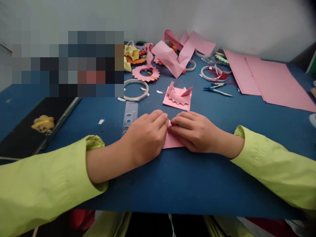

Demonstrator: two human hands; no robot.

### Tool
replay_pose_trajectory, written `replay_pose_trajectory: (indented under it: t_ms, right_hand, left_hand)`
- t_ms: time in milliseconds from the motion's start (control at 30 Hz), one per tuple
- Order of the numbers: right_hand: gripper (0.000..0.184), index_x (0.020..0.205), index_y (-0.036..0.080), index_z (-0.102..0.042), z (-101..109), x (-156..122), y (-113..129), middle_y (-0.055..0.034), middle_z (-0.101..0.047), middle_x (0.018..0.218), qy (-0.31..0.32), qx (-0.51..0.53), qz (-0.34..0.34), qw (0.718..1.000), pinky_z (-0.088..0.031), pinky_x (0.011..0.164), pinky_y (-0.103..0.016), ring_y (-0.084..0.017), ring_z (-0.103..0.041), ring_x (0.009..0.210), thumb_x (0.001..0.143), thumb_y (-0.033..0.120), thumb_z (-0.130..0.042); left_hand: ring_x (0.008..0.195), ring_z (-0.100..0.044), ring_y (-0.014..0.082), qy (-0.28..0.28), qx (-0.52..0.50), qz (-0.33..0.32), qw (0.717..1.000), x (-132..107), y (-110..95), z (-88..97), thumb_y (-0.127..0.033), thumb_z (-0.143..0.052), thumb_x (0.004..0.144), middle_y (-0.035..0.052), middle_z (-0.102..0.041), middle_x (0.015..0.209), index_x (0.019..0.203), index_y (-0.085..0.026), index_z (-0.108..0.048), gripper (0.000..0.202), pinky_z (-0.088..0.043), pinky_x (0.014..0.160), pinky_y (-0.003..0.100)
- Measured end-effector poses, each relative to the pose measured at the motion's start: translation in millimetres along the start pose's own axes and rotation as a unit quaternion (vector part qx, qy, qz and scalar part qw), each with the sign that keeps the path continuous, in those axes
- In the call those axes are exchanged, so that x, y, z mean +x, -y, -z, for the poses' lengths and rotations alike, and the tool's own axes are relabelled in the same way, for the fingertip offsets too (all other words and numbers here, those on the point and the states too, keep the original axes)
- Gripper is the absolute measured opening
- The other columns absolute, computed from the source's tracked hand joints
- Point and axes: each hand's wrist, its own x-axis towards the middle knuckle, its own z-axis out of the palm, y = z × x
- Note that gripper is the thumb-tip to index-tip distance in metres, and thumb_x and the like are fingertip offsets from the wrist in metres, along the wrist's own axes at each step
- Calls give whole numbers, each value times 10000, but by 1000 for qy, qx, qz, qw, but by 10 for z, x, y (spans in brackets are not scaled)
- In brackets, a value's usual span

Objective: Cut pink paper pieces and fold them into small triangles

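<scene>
A small pink paper piece [171, 141] lies on the blue table [177, 177] near the front middle. My left hand [145, 136] rests on its left side, fingers curled and pinching the paper's top edge. My right hand [196, 131] presses on its right side, fingers bent and meeting the left fingertips. Most of the paper is hidden under both hands. Just behind them sits a stack of folded pink paper pieces [178, 96]. A clear plastic ruler [129, 115] lies by my left hand.
Behind lie a tape ring [136, 89], a pink paper wreath [146, 73], crumpled pink paper [176, 52], a compass tool [217, 89], hoops with red thread [214, 73] and flat pink sheets [269, 80]. A black case [32, 131] lies at left.
</scene>
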Motion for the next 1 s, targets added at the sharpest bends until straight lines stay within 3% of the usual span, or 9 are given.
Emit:
replay_pose_trajectory:
  t_ms: [233,333,433,500,600,733,833,1000]
  right_hand:
    - [221,939,79,-618,2,5,4,-124,-639,878,9,2,-3,1000,-492,685,-353,-202,-531,817,903,154,-413]
    - [246,905,95,-611,19,13,6,-121,-633,879,14,14,-6,1000,-489,690,-357,-203,-541,823,917,293,-465]
    - [439,913,78,-609,34,14,6,-130,-634,880,12,27,-6,1000,-495,677,-371,-216,-554,817,875,506,-518]
    - [515,920,67,-612,35,9,6,-128,-641,874,9,33,-1,999,-504,676,-375,-219,-563,808,844,570,-536]
    - [342,887,97,-619,21,-1,15,-117,-658,923,-29,15,9,999,-514,705,-362,-218,-583,865,865,436,-577]
    - [95,832,117,-622,0,-2,29,-78,-683,903,-74,-19,20,997,-523,696,-325,-198,-607,861,866,199,-590]
    - [120,833,122,-617,-11,7,31,-61,-684,853,-68,-32,18,997,-528,677,-306,-175,-611,832,901,176,-534]
    - [153,873,130,-613,-40,9,17,-72,-678,850,-59,-28,-16,998,-528,679,-309,-170,-606,835,930,179,-480]
  left_hand:
    - [951,-602,294,-18,-9,-9,1000,-13,11,11,-63,-437,837,174,-664,934,895,-22,-667,241,-547,711,367]
    - [878,-613,264,-23,-20,-12,999,-21,5,41,-58,-426,830,148,-663,838,795,-57,-666,243,-537,682,350]
    - [779,-618,240,-47,-27,-1,999,-30,-6,69,-74,-426,834,124,-653,748,716,-83,-649,253,-527,634,342]
    - [729,-617,227,-67,-28,12,997,-36,-15,77,-90,-432,841,114,-656,741,722,-86,-646,245,-513,597,333]
    - [726,-611,219,-71,-52,35,995,-37,-26,69,-111,-426,854,103,-662,778,770,-94,-641,231,-502,615,333]
    - [924,-585,226,-44,-195,140,970,-16,-14,41,-151,-419,878,104,-646,992,966,-101,-608,215,-491,811,366]
    - [959,-562,202,-28,-285,197,938,6,11,24,-161,-426,886,81,-632,1012,1012,-120,-589,210,-459,875,367]
    - [916,-555,171,-30,-338,219,915,28,24,33,-163,-450,881,45,-631,956,967,-147,-592,166,-443,850,340]
